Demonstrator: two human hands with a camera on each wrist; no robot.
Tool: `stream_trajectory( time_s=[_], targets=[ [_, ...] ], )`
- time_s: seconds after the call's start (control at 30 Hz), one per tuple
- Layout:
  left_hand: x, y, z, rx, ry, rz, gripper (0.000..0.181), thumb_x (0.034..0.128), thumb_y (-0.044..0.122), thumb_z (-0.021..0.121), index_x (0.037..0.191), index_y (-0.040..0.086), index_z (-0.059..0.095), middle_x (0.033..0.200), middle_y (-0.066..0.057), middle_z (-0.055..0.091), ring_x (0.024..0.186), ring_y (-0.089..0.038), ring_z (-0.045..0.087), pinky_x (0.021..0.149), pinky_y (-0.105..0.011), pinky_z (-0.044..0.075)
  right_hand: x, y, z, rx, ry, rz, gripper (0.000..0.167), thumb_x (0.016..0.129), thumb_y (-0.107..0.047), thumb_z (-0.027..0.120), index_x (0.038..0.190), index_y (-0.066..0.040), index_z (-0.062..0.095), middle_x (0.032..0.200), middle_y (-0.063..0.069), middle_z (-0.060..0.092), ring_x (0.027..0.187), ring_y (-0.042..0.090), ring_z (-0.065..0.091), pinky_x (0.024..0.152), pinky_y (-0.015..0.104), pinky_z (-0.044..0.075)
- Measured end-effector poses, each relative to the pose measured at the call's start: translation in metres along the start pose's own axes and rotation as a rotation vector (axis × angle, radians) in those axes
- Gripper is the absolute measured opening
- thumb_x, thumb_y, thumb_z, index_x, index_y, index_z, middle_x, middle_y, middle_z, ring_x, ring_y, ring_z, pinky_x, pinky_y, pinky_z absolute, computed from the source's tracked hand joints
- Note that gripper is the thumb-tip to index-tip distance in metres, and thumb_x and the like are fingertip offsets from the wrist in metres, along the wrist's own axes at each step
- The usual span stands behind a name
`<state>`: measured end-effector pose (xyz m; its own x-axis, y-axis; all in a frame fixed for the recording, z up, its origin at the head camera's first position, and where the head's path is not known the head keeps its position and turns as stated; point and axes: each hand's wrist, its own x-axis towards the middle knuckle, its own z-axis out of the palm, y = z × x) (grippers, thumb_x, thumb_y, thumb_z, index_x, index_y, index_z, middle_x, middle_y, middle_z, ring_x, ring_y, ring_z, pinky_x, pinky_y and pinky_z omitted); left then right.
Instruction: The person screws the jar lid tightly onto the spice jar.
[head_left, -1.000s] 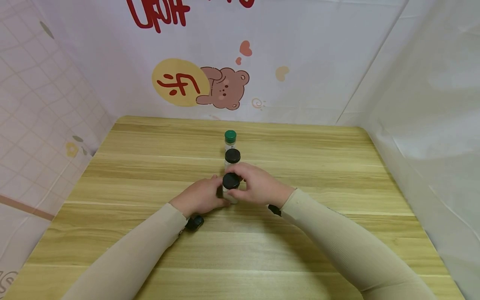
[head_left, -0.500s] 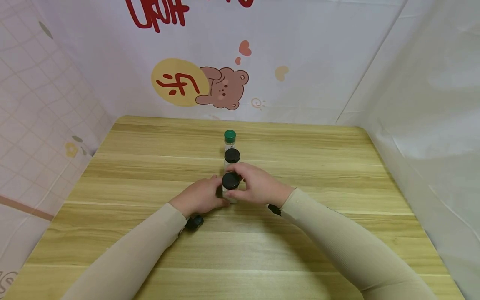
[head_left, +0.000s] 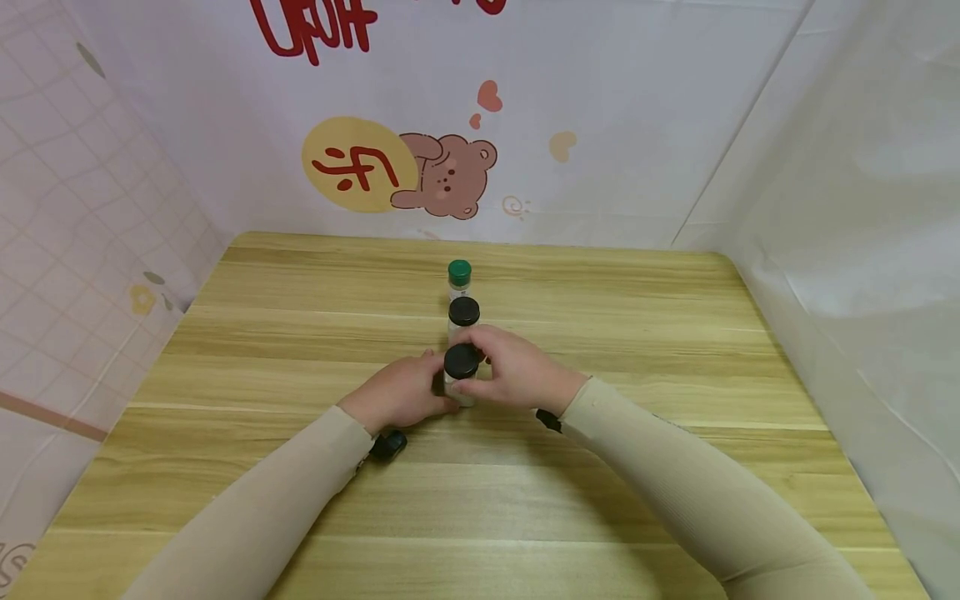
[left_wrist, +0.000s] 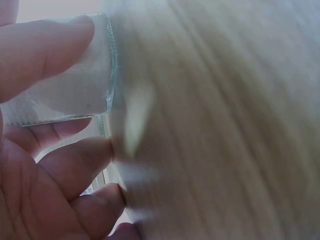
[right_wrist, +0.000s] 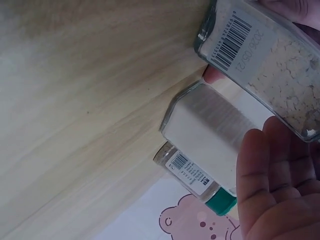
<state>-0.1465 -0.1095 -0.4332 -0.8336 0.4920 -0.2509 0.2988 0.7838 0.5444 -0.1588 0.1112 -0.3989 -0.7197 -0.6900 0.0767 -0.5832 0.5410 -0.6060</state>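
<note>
Nearest me on the table stands a square glass spice jar [head_left: 461, 361] with a black lid. My left hand [head_left: 401, 392] grips its lower part; in the left wrist view the thumb lies along the glass [left_wrist: 75, 90]. From the other side my right hand [head_left: 521, 371] holds the same jar just below the lid, between thumb and fingers. Pale, clumpy powder and a barcode label show through this jar [right_wrist: 280, 65] in the right wrist view. Close behind it is a second black-lidded jar [head_left: 464, 312] of white powder, partly hidden by my right fingers.
A slimmer bottle with a green cap [head_left: 460, 272] stands behind the second jar, the three in a line. The wooden table [head_left: 637, 317] ends at a white cloth backdrop [head_left: 615, 192] printed with a bear. A black device [head_left: 388, 445] sits at my left wrist.
</note>
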Motion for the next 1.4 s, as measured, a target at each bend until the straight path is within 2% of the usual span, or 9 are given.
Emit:
stream_trajectory(
  time_s=[0.13, 0.3, 0.53, 0.77, 0.97, 1.4],
  targets=[
    [-0.0001, -0.0005, 0.0001, -0.002, 0.0, 0.001, 0.071, 0.0937, 0.043, 0.079, 0.157, 0.029, 0.05, 0.153, -0.017, 0.057, 0.153, -0.044, 0.039, 0.122, -0.061, 0.039, -0.0004, 0.0011, 0.0006, -0.005, 0.003, -0.032, 0.056, 0.093, -0.026, 0.083, 0.139, -0.008, 0.058, 0.128, 0.003, 0.066, 0.112, 0.014, 0.065, 0.104, 0.036, 0.055],
    [-0.0005, -0.0018, 0.0004, -0.008, 0.006, 0.006, 0.07, 0.0948, 0.046, 0.077, 0.157, 0.03, 0.05, 0.154, -0.017, 0.057, 0.153, -0.044, 0.039, 0.121, -0.06, 0.039, -0.0008, 0.0018, 0.0004, -0.02, 0.001, -0.062, 0.048, 0.094, -0.017, 0.079, 0.137, -0.007, 0.06, 0.127, 0.005, 0.067, 0.113, 0.016, 0.065, 0.104, 0.036, 0.055],
    [-0.0002, -0.0023, 0.0009, -0.011, 0.007, 0.016, 0.069, 0.0948, 0.046, 0.077, 0.157, 0.032, 0.05, 0.153, -0.015, 0.058, 0.153, -0.045, 0.039, 0.122, -0.06, 0.039, -0.0008, 0.0026, 0.0025, -0.021, 0.005, -0.015, 0.047, 0.094, -0.022, 0.08, 0.134, -0.01, 0.06, 0.127, 0.003, 0.066, 0.113, 0.015, 0.065, 0.104, 0.035, 0.055],
    [0.0, -0.0005, 0.0004, -0.006, 0.002, 0.003, 0.071, 0.0933, 0.042, 0.08, 0.156, 0.029, 0.051, 0.153, -0.016, 0.057, 0.153, -0.045, 0.038, 0.122, -0.061, 0.038, -0.001, 0.004, 0.0029, -0.008, 0.004, -0.012, 0.057, 0.094, -0.025, 0.081, 0.142, -0.008, 0.056, 0.133, 0.005, 0.066, 0.114, 0.015, 0.066, 0.105, 0.036, 0.055],
    [-0.0003, -0.0007, 0.0002, -0.014, 0.006, 0.007, 0.07, 0.0941, 0.043, 0.079, 0.156, 0.03, 0.051, 0.153, -0.016, 0.058, 0.153, -0.045, 0.038, 0.122, -0.061, 0.038, -0.0012, 0.0035, 0.0017, -0.005, 0.001, -0.058, 0.045, 0.095, -0.017, 0.077, 0.135, -0.008, 0.06, 0.125, 0.005, 0.067, 0.111, 0.015, 0.065, 0.103, 0.036, 0.056],
    [0.0, 0.0002, 0.0001, -0.013, -0.001, -0.007, 0.071, 0.0931, 0.043, 0.08, 0.156, 0.03, 0.051, 0.154, -0.017, 0.056, 0.154, -0.044, 0.037, 0.122, -0.061, 0.037, -0.0013, 0.0027, 0.0038, 0.05, 0.012, 0.013, 0.045, 0.093, -0.027, 0.082, 0.13, -0.013, 0.061, 0.118, -0.002, 0.066, 0.104, 0.01, 0.065, 0.097, 0.033, 0.057]
  ],
)
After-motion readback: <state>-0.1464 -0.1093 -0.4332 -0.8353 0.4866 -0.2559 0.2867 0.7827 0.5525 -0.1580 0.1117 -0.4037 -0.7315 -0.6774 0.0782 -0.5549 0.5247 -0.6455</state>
